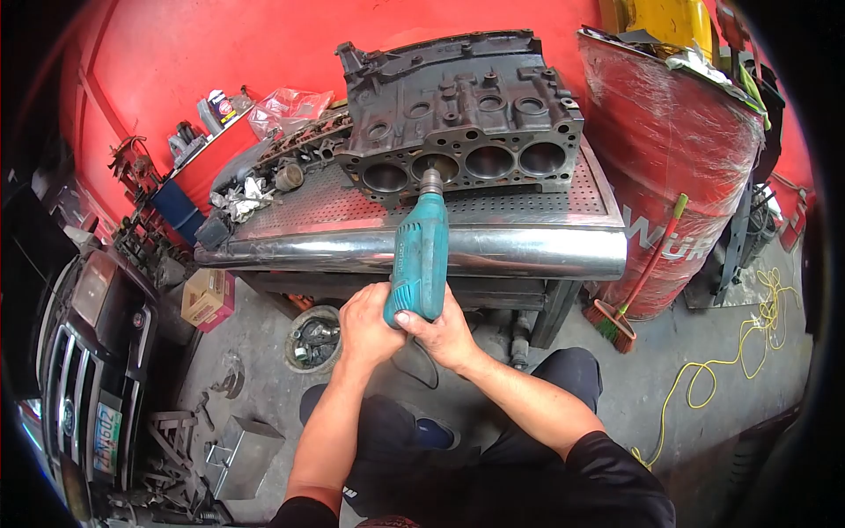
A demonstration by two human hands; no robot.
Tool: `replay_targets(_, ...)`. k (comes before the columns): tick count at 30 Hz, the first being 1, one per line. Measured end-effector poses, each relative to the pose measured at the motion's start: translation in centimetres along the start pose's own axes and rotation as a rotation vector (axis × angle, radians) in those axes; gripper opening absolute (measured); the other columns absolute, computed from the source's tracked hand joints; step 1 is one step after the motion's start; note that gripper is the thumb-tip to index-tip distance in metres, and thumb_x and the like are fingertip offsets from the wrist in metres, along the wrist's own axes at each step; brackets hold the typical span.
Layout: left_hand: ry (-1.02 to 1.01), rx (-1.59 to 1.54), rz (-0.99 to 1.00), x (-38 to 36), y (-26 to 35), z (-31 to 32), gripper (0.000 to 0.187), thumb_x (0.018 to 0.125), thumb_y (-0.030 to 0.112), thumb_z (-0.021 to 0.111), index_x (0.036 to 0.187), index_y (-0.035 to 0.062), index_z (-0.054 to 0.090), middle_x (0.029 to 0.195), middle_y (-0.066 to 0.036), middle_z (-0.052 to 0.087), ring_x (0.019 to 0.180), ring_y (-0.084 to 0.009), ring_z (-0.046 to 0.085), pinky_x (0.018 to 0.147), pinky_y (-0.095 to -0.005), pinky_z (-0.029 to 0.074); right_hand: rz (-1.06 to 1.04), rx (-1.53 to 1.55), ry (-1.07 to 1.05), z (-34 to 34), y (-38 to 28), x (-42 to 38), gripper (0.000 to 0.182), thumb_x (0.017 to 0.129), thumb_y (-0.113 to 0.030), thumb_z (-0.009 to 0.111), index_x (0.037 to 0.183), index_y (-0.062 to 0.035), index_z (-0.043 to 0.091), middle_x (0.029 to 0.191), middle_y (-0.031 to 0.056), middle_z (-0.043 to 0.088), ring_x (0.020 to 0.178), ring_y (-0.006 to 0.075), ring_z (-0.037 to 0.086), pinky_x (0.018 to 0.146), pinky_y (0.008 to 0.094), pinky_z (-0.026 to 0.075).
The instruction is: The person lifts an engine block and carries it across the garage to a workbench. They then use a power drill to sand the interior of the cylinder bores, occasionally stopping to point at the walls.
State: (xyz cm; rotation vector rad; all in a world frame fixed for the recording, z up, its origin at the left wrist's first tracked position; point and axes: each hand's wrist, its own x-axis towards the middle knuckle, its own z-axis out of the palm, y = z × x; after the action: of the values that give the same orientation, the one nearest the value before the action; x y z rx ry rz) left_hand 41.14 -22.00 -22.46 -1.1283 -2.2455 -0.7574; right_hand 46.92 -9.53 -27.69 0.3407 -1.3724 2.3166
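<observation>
A teal power drill [421, 251] is held in both hands, its chuck pointing away from me at the second cylinder bore from the left. My left hand [370, 324] wraps round the drill's rear on the left side. On the right side, my right hand [440, 330] closes round the same rear part, its thumb across the back. The dark engine block [458, 106] lies on a perforated metal bench [422, 255], with four-bore face toward me. Whatever tool sits in the chuck reaches into the bore and is hard to make out.
Engine parts and a crumpled rag [246, 198] lie at the bench's left. A plastic-wrapped red drum [673, 167] and a broom [651, 273] stand right. Below are a parts bucket [295, 359], a cardboard box [207, 297] and a yellow cord [700, 365]. A vehicle front [84, 370] is left.
</observation>
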Motion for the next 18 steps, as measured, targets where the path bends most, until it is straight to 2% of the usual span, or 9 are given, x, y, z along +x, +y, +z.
replay_targets(7,-0.012,0.013,0.017,-1.2,-0.4,-0.3,0.029,0.065,0.010,0.072,0.091,0.0033,0.062,0.083,-0.015,0.066,0.081,-0.0381,0.066,0.071,-0.0475,0.053,0.026,-0.005,0.024,1.0,-0.4,-1.4,0.077,0.087,-0.022,0.080,0.144,-0.0013,0.032,0.130,0.0094,0.052,0.121,0.0164,0.051,0.106,0.0357,0.043)
replay_targets(18,-0.008,0.014,0.014,-0.8,-0.5,0.0,0.029,0.064,0.013,0.074,0.089,0.0046,0.062,0.082,-0.014,0.066,0.080,-0.0369,0.066,0.071,-0.0466,0.054,0.016,-0.057,0.012,0.2,0.3,-0.8,0.076,0.086,-0.022,0.080,0.143,-0.0016,0.034,0.129,0.0094,0.053,0.121,0.0167,0.051,0.105,0.0358,0.043)
